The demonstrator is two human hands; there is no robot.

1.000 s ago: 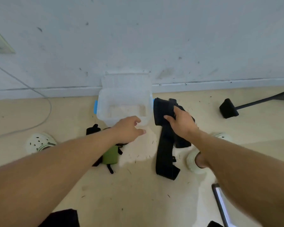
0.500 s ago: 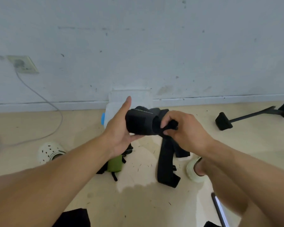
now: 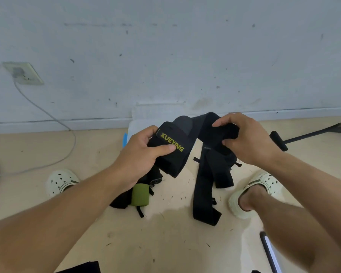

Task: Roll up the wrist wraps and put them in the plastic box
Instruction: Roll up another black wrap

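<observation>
Head view had your left hand (image 3: 141, 156) gripping one end of the black fabric wrist wrap with yellow lettering (image 3: 172, 149), thumb pressed on its face, while your right hand (image 3: 244, 138) pinched the other end, the wrap arching between them above the floor. Below lay a long black strap (image 3: 203, 194) and a rolled olive-green and black wrap (image 3: 139, 195) on the beige floor (image 3: 165, 243), between your two pale perforated clogs (image 3: 61, 181). A black-footed metal stand leg (image 3: 303, 136) lay to the right. Your hands and the wrap hid most of the clear plastic box with blue latch (image 3: 129, 133) by the wall; you could not tell its contents.
</observation>
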